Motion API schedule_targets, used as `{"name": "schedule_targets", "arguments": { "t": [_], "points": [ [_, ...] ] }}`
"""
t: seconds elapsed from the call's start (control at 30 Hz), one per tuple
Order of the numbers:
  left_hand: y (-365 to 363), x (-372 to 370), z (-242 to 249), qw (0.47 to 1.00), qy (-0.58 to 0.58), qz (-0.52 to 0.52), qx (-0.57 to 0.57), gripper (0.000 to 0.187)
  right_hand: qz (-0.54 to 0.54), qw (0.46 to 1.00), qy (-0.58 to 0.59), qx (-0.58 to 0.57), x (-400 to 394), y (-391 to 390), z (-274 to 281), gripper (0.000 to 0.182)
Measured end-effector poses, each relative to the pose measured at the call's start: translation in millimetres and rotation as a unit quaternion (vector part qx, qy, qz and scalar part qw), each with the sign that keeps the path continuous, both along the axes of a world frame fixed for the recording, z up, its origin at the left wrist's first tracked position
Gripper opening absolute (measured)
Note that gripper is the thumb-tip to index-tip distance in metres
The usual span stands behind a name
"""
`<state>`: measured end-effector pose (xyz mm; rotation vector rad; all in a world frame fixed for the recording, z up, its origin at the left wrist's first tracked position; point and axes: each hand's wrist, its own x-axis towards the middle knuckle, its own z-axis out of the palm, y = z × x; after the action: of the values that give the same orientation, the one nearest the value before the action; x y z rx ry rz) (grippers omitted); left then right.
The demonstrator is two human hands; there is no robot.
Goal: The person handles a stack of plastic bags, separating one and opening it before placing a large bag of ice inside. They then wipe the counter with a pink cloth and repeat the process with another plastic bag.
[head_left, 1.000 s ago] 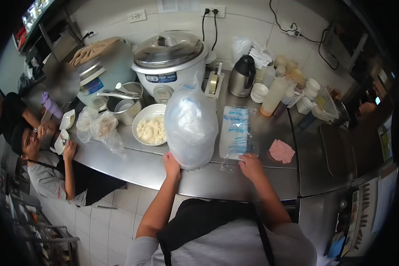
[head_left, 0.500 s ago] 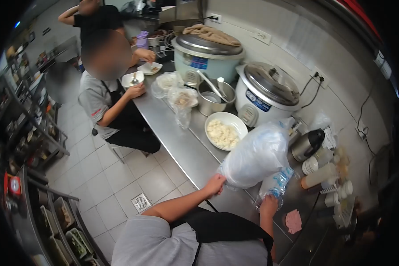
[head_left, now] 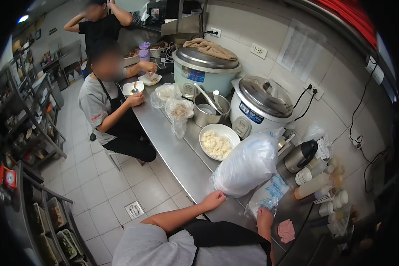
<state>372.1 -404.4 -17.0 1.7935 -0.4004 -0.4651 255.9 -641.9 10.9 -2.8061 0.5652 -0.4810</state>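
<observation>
Left hand (head_left: 214,200) is sitting curled at the bag's (head_left: 248,164) lower end; whether it's gripping, I can't tell. Right hand (head_left: 265,216) is pinching the packet's (head_left: 270,190) near end, fingers drawn in. Both things are resting on the worktop (head_left: 173,153), bag nearer the bowl (head_left: 228,131). Good handling is keeping that pinch light, steadying the bag and sparing the thin plastic.

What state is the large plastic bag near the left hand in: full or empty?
Full, it seems: the large plastic bag bulges roundly; its contents cannot be told through the cloudy plastic.
</observation>
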Motion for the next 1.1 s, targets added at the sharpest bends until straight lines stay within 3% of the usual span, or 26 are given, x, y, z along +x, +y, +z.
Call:
{"name": "schedule_targets", "arguments": {
  "t": [0.2,0.3,0.4,0.43,0.5,0.6,0.67,0.7,0.73,0.83,0.93,1.0,1.1],
  "points": [
    [-17,-20,-5,0.988,-0.066,-0.116,-0.082,0.018,0.021,0.999,-0.045,0.022,-15,11,9,0.006],
    [-33,-39,10,0.941,-0.184,-0.250,-0.134,0.022,0.057,0.997,-0.058,-0.005,-18,23,27,0.005],
    [-45,-50,32,0.934,-0.150,-0.319,-0.061,0.029,0.084,0.995,-0.047,-0.011,-22,35,33,0.006],
    [-48,-52,32,0.937,-0.172,-0.299,-0.056,0.030,0.088,0.995,-0.041,-0.008,-24,39,35,0.006],
    [-53,-55,28,0.939,-0.224,-0.256,-0.048,0.032,0.116,0.991,-0.044,0.041,-25,53,40,0.008],
    [-67,-50,8,0.919,-0.257,-0.295,-0.049,0.028,0.138,0.980,-0.047,0.138,-26,77,50,0.010],
    [-69,-46,5,0.912,-0.214,-0.342,-0.081,0.026,0.173,0.964,-0.066,0.193,-26,80,53,0.013],
    [-69,-45,4,0.906,-0.191,-0.364,-0.096,0.026,0.205,0.952,-0.084,0.212,-25,78,53,0.016],
    [-66,-45,10,0.930,-0.149,-0.321,-0.098,0.027,0.237,0.938,-0.104,0.230,-24,76,55,0.020],
    [-53,-45,27,0.969,-0.065,-0.224,-0.082,0.031,0.257,0.936,-0.174,0.165,-18,76,70,0.050],
    [-48,-37,20,0.973,-0.061,-0.224,0.007,0.040,0.250,0.961,-0.062,0.099,-8,71,70,0.080],
    [-41,-32,20,0.962,-0.043,-0.242,0.119,0.044,0.236,0.969,-0.001,0.072,-2,72,58,0.088],
    [-27,-34,31,0.967,-0.078,-0.214,0.111,0.050,0.189,0.981,0.032,0.033,8,71,16,0.094]
  ]
}}
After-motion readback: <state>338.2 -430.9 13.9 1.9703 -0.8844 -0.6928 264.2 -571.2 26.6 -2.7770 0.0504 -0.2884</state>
